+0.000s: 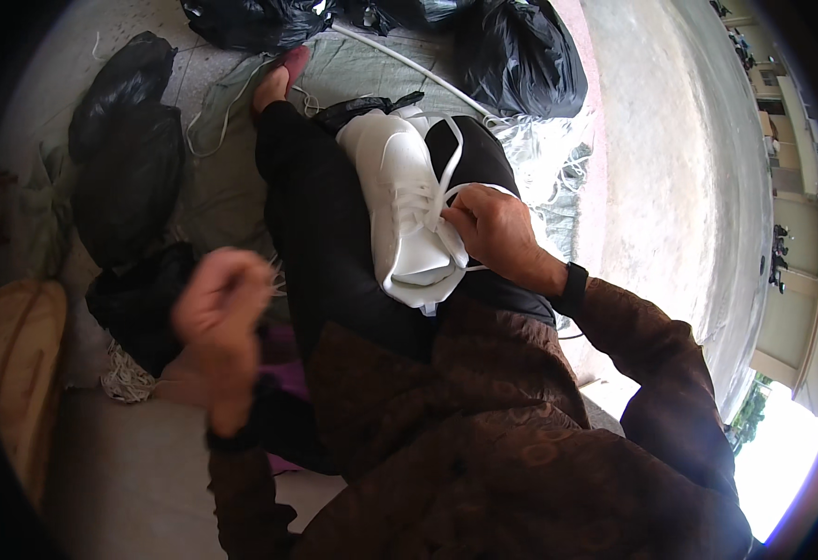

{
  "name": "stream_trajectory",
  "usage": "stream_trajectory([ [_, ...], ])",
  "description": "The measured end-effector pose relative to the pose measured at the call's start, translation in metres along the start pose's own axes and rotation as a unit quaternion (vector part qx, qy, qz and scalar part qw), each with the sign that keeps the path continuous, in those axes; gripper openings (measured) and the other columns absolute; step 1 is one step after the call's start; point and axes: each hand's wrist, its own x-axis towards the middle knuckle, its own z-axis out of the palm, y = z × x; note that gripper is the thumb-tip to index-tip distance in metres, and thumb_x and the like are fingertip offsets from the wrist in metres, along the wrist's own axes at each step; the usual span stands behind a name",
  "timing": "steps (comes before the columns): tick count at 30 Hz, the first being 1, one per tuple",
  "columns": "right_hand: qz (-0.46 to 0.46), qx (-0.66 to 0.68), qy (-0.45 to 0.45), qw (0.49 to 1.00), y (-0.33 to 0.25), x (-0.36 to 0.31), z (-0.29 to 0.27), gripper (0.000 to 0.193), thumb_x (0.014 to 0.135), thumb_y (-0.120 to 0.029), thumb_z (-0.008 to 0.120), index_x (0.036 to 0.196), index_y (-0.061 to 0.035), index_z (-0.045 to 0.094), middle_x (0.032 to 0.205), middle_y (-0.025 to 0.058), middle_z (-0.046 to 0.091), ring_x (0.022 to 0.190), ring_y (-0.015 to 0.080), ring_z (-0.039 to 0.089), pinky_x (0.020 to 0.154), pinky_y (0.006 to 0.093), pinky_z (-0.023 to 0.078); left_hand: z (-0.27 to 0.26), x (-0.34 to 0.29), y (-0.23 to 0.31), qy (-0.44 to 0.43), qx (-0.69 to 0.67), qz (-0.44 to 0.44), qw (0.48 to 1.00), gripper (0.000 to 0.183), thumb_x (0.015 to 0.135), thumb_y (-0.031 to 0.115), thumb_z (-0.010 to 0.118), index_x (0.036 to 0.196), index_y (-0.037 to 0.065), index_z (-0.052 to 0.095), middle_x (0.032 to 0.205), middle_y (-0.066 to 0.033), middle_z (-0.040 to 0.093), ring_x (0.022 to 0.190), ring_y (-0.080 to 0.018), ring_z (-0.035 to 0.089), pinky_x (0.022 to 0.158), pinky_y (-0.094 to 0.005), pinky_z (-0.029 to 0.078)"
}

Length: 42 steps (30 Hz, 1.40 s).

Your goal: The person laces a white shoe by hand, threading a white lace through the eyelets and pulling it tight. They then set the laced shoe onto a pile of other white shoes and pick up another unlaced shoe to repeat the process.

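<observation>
- The white shoe [409, 210] lies on your lap, across your black-trousered legs [325, 233], toe end toward you, near the middle of the thighs.
- Lacing looks partly done: white lace [448, 154] crosses the eyelet area and one loop stands up over the far end of the shoe. Loose ends still trail, so I judge tightening or tying is left.
- Your right hand [493, 233] rests on the near right side of the shoe, fingers closed and pinching lace at the tongue area; wrist bent inward, forearm coming from the lower right in a brown patterned sleeve [651, 373].
- Your left hand [222, 303] is raised off the shoe, well to its left, fingers curled into a loose fist. It is blurred; thin pale strands show at the fingertips, but I cannot tell whether it really grips lace.
- Black bags [129, 159] lie at the left on the grey ground cloth [213, 187], more black bags at the far edge.
</observation>
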Motion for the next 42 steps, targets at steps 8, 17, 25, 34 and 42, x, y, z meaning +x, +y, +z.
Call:
stream_trajectory([
  [8, 0.053, 0.144, 0.047, 0.987, -0.006, -0.018, -0.009, 0.013, 0.086, -0.011, 0.07, 0.085, -0.0024, 0.061, 0.083, 0.0148, 0.063, 0.075, 0.035, 0.065, 0.065, 0.0421, 0.051, 0.123, 0.018, -0.036, -0.074, 0.285, 0.1, 0.95, 0.026, 0.079, 0.02, 0.079, 0.094, 0.001, 0.07, 0.077, -0.0089, 0.061, 0.066, -0.0191, 0.06, 0.062, -0.0333, 0.048],
  [17, 0.114, 0.198, 0.025, 0.973, -0.009, -0.005, -0.002, 0.019, 0.077, -0.018, 0.078, 0.079, -0.0025, 0.066, 0.073, 0.0162, 0.067, 0.066, 0.0352, 0.067, 0.061, 0.0426, 0.052, 0.154, 0.042, -0.04, -0.04, 0.28, 0.023, 0.959, 0.031, 0.076, 0.029, 0.081, 0.086, 0.001, 0.074, 0.079, -0.0111, 0.064, 0.069, -0.0256, 0.064, 0.065, -0.0373, 0.05],
  [25, 0.147, 0.154, -0.105, 0.971, 0.002, 0.024, -0.007, 0.012, 0.069, -0.017, 0.076, 0.071, -0.0055, 0.074, 0.073, 0.0183, 0.07, 0.074, 0.0358, 0.071, 0.071, 0.0418, 0.057, 0.164, 0.037, -0.042, -0.072, 0.264, 0.029, 0.961, 0.009, 0.08, 0.01, 0.069, 0.08, 0.002, 0.066, 0.086, -0.0174, 0.068, 0.082, -0.0383, 0.067, 0.074, -0.0451, 0.051],
  [34, 0.095, 0.139, -0.126, 0.978, 0.009, 0.022, -0.005, 0.011, 0.072, -0.015, 0.073, 0.073, -0.0041, 0.072, 0.071, 0.0172, 0.069, 0.072, 0.0341, 0.07, 0.068, 0.0421, 0.055, 0.122, 0.042, -0.04, -0.157, 0.058, -0.042, 0.985, 0.008, 0.084, -0.006, 0.059, 0.083, 0.002, 0.06, 0.067, 0.001, 0.057, 0.059, -0.0039, 0.049, 0.051, -0.0207, 0.035],
  [42, 0.144, 0.322, -0.049, 0.935, -0.008, -0.022, -0.035, 0.011, 0.089, -0.004, 0.06, 0.09, 0.0, 0.07, 0.089, 0.0183, 0.067, 0.081, 0.0316, 0.067, 0.075, 0.038, 0.052, -0.048, 0.044, -0.108, 0.171, -0.265, -0.176, 0.932, 0.007, 0.088, 0.004, 0.058, 0.095, 0.002, 0.06, 0.071, 0.0005, 0.051, 0.052, -0.0034, 0.036, 0.047, -0.0211, 0.028],
])
